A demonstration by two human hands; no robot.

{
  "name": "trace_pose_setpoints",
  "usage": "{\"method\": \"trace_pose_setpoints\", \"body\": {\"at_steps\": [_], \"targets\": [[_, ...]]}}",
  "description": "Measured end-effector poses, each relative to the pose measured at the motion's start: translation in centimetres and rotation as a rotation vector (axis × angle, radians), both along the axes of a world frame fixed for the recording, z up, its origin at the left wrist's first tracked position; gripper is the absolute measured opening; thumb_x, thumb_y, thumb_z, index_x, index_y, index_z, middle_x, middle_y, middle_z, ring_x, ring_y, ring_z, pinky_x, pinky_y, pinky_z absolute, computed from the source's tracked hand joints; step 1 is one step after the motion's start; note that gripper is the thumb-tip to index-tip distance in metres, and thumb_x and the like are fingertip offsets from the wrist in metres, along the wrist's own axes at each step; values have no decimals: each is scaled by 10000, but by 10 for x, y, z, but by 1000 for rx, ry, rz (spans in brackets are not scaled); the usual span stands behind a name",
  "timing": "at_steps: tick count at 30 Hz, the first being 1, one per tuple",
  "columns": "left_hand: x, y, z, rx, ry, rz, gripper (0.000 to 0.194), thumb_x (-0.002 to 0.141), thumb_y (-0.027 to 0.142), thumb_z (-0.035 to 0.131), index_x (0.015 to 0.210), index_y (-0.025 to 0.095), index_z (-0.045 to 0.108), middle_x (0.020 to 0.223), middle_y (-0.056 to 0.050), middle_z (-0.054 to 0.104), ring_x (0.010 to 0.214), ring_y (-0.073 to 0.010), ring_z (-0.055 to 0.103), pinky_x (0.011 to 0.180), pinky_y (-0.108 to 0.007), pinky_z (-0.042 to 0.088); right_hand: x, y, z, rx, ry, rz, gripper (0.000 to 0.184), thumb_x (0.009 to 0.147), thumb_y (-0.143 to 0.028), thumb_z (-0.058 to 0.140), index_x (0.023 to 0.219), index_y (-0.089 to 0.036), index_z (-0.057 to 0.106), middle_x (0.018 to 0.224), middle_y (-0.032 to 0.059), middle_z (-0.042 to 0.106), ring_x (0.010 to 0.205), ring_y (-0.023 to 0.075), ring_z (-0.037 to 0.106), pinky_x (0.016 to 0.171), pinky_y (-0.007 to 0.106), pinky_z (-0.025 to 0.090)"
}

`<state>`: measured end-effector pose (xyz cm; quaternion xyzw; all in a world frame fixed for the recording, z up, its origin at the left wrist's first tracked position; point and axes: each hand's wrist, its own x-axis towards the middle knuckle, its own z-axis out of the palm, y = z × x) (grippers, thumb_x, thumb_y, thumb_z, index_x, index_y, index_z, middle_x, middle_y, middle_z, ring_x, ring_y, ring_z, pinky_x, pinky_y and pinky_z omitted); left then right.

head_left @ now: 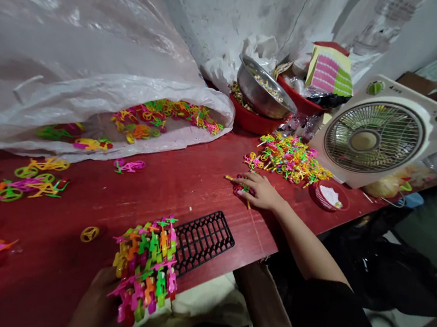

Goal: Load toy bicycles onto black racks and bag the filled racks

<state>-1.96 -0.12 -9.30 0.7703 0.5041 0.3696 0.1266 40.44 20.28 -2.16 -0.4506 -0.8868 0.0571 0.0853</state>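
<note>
My right hand (259, 191) rests on the red table, its fingers curled over several small coloured plastic toy parts (248, 191). Beyond it spreads a loose pile of bright plastic toy parts (291, 158). At the near edge lies a black plastic rack (206, 241) with a grid of slots. Its left portion is packed with rows of pink, green, orange and yellow toy figures (150, 266). My left hand (101, 291) is against the left side of these figures; its fingertips are hidden and the hand is dim.
A large plastic bag (197, 85) lies at the back left with bicycle-like toys inside. More such toys (39, 179) and a yellow wheel (89, 234) are on the table. At the back stand a metal bowl (265, 91), a fan (376, 136) and a small red basket (323, 199).
</note>
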Motion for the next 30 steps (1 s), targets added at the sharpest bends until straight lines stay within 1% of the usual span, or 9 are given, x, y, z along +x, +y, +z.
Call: {"method": "trace_pose_setpoints", "body": {"at_steps": [3,5,9,12,15,19,24,27,30], "targets": [[3,-1,1,88,21,-34,184,757,235,621,844,225,782,902,-79,769,785,-243,733,641,-278,622,9,-27,8,-56,62,136,397,1035,-459,554,1402,-345,654,1471,86,621,1418,297,509,1164,540,352],[2,-2,-1,86,37,-40,206,762,224,620,885,219,784,933,-86,769,814,-253,729,657,-298,624,8,-43,14,-30,134,149,318,1032,-410,564,1286,-319,732,1445,77,641,1440,294,489,1178,540,347],[-2,-3,-12,71,62,-58,205,765,232,620,882,222,788,986,-103,777,844,-279,725,682,-347,623,-21,-76,19,104,286,-108,265,1031,-345,554,1144,-230,764,1256,120,708,1209,280,620,1070,476,459],[-5,-5,-19,19,67,-61,199,781,256,626,889,220,790,976,-107,775,851,-291,719,692,-368,619,-56,-97,11,41,231,-283,286,1045,-328,529,1217,-190,711,1076,119,735,1010,250,655,951,401,495],[-8,-6,-22,-24,58,-39,194,797,303,640,874,203,788,1005,-122,770,893,-300,720,720,-371,621,-80,-104,-4,-13,88,-305,241,1030,-260,539,1179,-165,703,1057,128,737,1002,253,646,953,384,474],[-7,-9,-20,-69,78,-24,195,797,321,639,846,195,780,1055,-123,767,961,-300,718,781,-369,620,-79,-102,-6,63,67,-298,161,981,-163,556,996,-185,715,978,120,739,979,273,630,931,399,471],[-5,-10,-17,-100,51,5,208,790,324,649,881,199,790,1023,-116,766,938,-296,717,776,-375,617,-59,-118,8,212,596,-402,135,990,-309,623,1067,-226,697,989,66,742,892,233,660,850,371,528],[-4,-9,-17,-96,32,2,202,772,345,674,861,201,786,989,-107,769,922,-295,719,767,-370,616,-53,-138,4,204,905,-498,174,970,-361,674,1093,-240,693,961,40,736,806,196,672,765,337,546],[-4,-8,-17,-80,25,4,211,779,375,702,871,206,791,990,-103,767,917,-288,717,765,-362,616,-47,-150,-5,282,1073,-566,201,939,-364,717,1094,-237,701,998,54,736,868,204,693,817,354,561]]}}
